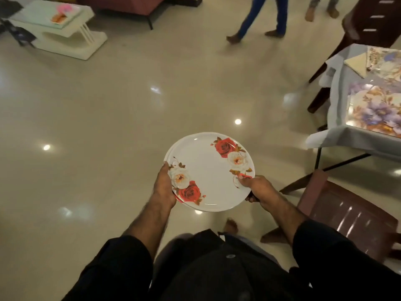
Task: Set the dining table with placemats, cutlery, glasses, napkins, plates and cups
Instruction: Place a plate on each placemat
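Observation:
I carry a small stack of white plates [209, 177] printed with red and cream roses, level in front of my waist above the floor. My left hand [163, 187] grips the stack's left rim, thumb on top. My right hand [258, 189] pinches the right rim, fingers curled beneath. At the right edge stands the dining table [338, 135] under a pale cloth. On it lie floral placemats [373, 111] and a folded cream napkin [357, 64].
A brown plastic chair [351, 216] stands close at my right, another dark chair [368, 20] beyond the table. Two people's legs [262, 18] walk at the far side. A white coffee table [58, 29] sits far left on the glossy tiled floor [97, 116].

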`<action>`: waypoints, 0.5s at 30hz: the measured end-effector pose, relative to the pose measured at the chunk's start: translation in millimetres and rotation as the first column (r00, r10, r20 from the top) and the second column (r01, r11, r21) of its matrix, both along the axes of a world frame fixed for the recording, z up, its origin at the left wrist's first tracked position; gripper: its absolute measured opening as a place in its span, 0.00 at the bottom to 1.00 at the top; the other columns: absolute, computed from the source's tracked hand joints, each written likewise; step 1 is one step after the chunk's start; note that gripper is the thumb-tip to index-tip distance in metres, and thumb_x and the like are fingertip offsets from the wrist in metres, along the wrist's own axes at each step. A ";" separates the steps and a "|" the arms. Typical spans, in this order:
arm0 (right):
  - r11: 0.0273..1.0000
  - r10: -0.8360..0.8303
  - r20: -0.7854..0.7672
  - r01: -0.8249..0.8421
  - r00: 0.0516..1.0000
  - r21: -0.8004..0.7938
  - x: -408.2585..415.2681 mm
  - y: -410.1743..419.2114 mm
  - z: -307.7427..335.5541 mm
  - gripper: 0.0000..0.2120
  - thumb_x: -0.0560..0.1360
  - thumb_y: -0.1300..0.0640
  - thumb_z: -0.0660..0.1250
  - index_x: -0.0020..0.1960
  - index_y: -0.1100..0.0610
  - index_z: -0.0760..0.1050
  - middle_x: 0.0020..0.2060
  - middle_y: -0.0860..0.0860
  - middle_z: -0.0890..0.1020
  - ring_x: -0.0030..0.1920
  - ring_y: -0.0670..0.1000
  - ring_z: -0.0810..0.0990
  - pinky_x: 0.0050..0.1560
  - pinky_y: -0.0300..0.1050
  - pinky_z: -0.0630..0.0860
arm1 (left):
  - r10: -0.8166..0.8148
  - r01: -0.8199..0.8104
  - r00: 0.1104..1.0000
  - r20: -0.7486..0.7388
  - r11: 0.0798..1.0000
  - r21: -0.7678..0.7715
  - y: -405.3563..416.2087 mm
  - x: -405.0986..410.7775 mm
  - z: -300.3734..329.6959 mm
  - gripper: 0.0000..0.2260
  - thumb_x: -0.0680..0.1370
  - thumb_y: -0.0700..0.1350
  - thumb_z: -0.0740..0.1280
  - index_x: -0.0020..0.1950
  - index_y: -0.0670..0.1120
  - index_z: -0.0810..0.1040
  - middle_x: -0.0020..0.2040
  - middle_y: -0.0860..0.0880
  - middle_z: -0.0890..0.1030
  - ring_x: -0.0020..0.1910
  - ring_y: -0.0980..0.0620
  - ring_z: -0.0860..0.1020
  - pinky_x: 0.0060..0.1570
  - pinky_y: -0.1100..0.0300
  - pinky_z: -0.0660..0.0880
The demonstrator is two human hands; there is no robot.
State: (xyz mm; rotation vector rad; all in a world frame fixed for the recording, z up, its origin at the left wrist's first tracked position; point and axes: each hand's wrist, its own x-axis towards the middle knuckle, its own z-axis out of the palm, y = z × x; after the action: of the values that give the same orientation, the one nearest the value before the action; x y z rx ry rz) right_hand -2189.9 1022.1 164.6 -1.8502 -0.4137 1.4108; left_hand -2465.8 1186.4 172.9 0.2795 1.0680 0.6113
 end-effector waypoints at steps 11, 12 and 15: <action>0.911 -0.413 0.006 0.413 0.911 -0.004 134.6 82.9 10.7 0.16 0.80 0.48 0.73 0.55 0.62 0.83 0.43 0.63 0.87 0.36 0.59 0.79 0.32 0.44 0.72 | -0.376 0.376 0.926 0.024 0.926 -0.012 169.0 212.7 -1.3 0.33 0.84 0.66 0.61 0.78 0.43 0.74 0.75 0.37 0.77 0.75 0.34 0.75 0.75 0.33 0.68; 0.889 -0.458 0.005 0.458 0.889 0.008 145.4 88.8 8.6 0.18 0.79 0.47 0.74 0.56 0.63 0.83 0.44 0.63 0.87 0.37 0.60 0.80 0.32 0.45 0.73 | -0.419 0.419 0.907 0.039 0.908 -0.010 185.5 235.6 -5.1 0.34 0.83 0.66 0.63 0.79 0.43 0.74 0.75 0.37 0.76 0.75 0.34 0.74 0.76 0.33 0.68; 0.795 -0.607 0.002 0.607 0.795 0.000 175.6 101.4 15.3 0.22 0.73 0.44 0.78 0.58 0.59 0.83 0.47 0.61 0.88 0.47 0.65 0.87 0.49 0.61 0.85 | -0.554 0.554 0.832 -0.022 0.832 0.007 219.5 303.7 -1.3 0.29 0.83 0.63 0.65 0.74 0.44 0.79 0.70 0.38 0.82 0.69 0.34 0.80 0.68 0.35 0.76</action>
State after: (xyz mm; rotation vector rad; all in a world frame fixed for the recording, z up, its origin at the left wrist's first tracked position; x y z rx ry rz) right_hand -2014.3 1123.5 180.0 -1.7587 0.1871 0.9554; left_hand -2162.1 1405.9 171.6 0.5843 0.9392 0.0880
